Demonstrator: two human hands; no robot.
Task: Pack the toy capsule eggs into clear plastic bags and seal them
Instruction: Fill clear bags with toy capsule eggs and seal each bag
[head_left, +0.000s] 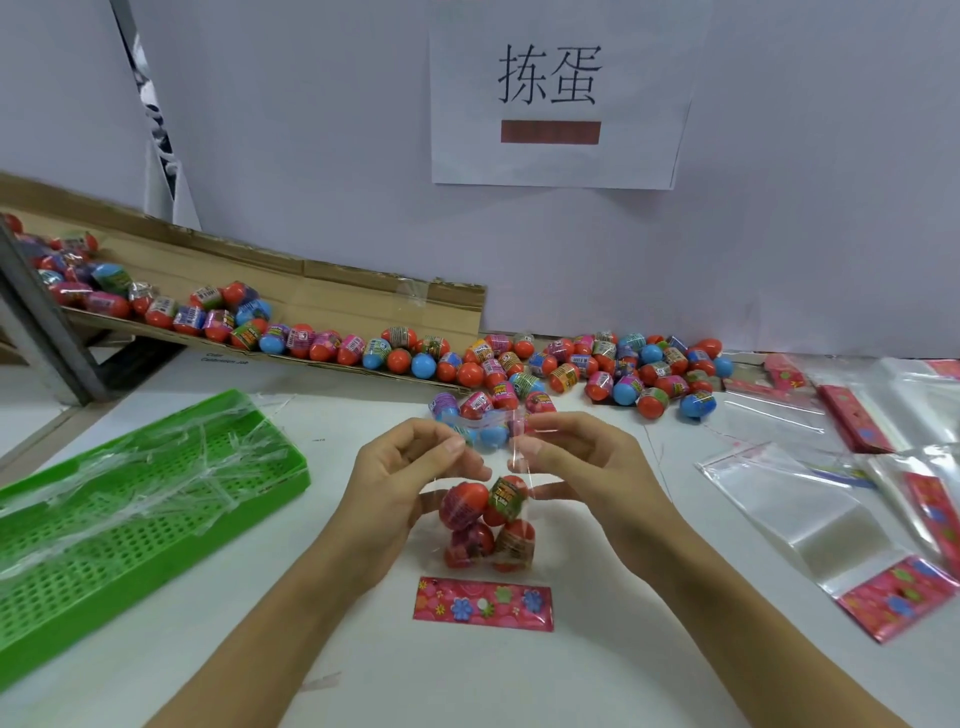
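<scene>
A clear plastic bag (488, 525) stands on the white desk (363, 665) between both hands. The left hand (400, 478) and right hand (582, 467) each pinch its open top edge, fingers (447, 447) pressed together on the film. Four capsule eggs (485, 525) sit inside, above the pink flowered header (483, 604). Loose eggs (597, 369) lie beyond; the green tray (31, 623) holds peeled clear strips (156, 467).

- White counter (363, 675) fills the lower frame.
- Green perforated tray (130, 530) at left, full of clear plastic strips.
- Cardboard chute (322, 296) slopes down from the upper left.
- Loose capsule eggs (597, 371) heaped mid-frame by the wall.
- Filled bag (485, 525) at centre, floral header (483, 604) nearest the camera.
- Empty clear bags (831, 499) at right.
</scene>
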